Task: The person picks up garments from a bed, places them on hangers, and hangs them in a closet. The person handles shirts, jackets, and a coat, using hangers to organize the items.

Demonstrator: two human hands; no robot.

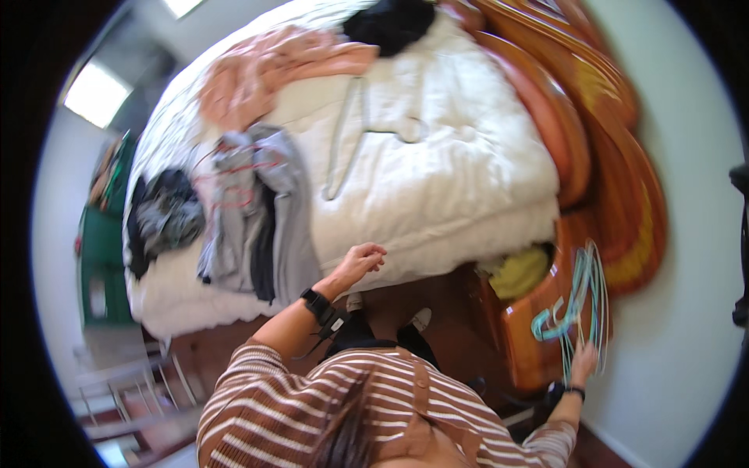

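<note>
My right hand is closed on a bunch of turquoise and white clothes hangers, over a polished wooden nightstand. Over the near edge of the bed, my left hand is held with its fingers loosely curled and nothing in it. A single pale hanger lies on the white quilt. Left of it is a grey garment with a red hanger on it. Dark crumpled clothing lies farther left, and a peach garment and a black one lie at the far side.
A carved wooden headboard stands along the bed's right side, by a pale wall. Something yellow-green sits between bed and nightstand. At the left are a green cabinet and a metal rack.
</note>
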